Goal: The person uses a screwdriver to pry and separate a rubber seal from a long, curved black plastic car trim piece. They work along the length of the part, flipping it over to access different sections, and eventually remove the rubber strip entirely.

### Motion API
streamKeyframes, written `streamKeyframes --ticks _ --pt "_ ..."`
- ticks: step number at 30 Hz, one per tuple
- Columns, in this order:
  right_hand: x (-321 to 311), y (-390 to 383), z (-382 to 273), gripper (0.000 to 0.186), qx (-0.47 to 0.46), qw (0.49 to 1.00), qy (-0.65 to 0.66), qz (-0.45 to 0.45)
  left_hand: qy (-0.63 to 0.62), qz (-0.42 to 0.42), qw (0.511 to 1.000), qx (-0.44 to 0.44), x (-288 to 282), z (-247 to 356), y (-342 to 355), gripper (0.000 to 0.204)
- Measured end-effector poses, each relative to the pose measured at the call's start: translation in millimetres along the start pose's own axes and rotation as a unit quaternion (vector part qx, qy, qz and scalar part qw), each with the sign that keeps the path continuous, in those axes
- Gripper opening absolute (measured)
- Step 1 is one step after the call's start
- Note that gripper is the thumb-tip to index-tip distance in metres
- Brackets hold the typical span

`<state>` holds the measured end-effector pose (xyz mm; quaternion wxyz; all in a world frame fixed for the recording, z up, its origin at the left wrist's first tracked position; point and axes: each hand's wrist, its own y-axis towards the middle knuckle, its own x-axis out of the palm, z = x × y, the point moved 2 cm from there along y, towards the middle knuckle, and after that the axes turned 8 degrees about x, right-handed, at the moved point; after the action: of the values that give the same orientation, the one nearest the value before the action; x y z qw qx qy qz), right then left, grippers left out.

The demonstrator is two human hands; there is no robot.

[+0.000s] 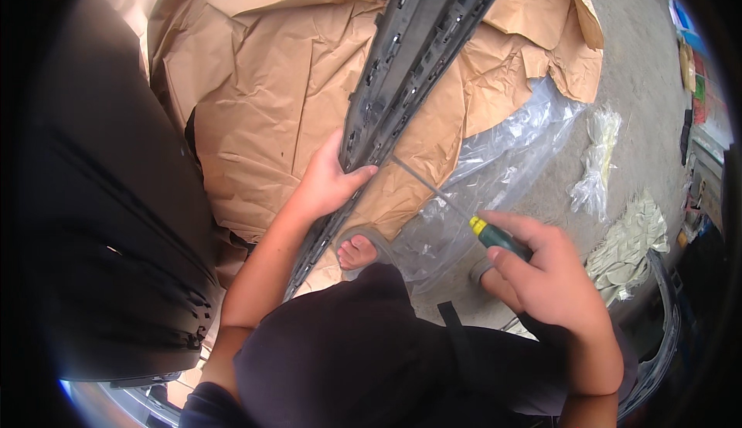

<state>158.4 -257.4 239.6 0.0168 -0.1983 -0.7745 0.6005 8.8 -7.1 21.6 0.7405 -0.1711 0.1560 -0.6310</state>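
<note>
A long black plastic trim piece with rows of clips [412, 45] slants down from the top edge toward my lap. My left hand [334, 179] grips it around the middle, thumb over the edge. My right hand [545, 273] holds a screwdriver [488, 235] with a green and yellow handle. Its long thin shaft reaches up-left to the trim's right edge near my left thumb; whether the tip is inserted cannot be made out.
Crumpled brown paper [263, 103] lies beneath, with clear plastic sheeting [506, 157] and a plastic bundle [591, 161] on the concrete floor [630, 72]. A large black panel [116, 219] stands left, a black curved part [668, 312] lower right. My sandalled feet [357, 250] show below.
</note>
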Motion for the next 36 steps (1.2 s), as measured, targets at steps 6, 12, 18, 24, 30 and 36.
streamKeyframes --ticks 6,12,18,24,30,36 --pt "30 -8 12 0.043 0.021 0.994 0.107 0.013 0.061 0.033 0.998 -0.005 12 8 -3 0.059" --pt "48 -1 18 0.045 0.095 0.974 0.205 -0.003 0.082 0.057 0.994 0.039 14 8 -4 0.049" --pt "59 5 21 0.047 0.086 0.957 0.275 -0.026 0.094 0.055 0.992 0.066 11 1 -3 0.048" --pt "63 -4 26 0.047 0.079 0.956 0.281 -0.017 0.115 0.048 0.991 0.058 19 9 -7 0.044" --pt "65 -9 30 0.046 0.021 0.974 0.225 0.016 -0.01 -0.034 0.997 0.062 5 9 -10 0.061" --pt "64 -9 30 0.045 0.03 0.97 0.242 -0.002 -0.224 -0.073 0.97 0.058 -11 -20 3 0.086"
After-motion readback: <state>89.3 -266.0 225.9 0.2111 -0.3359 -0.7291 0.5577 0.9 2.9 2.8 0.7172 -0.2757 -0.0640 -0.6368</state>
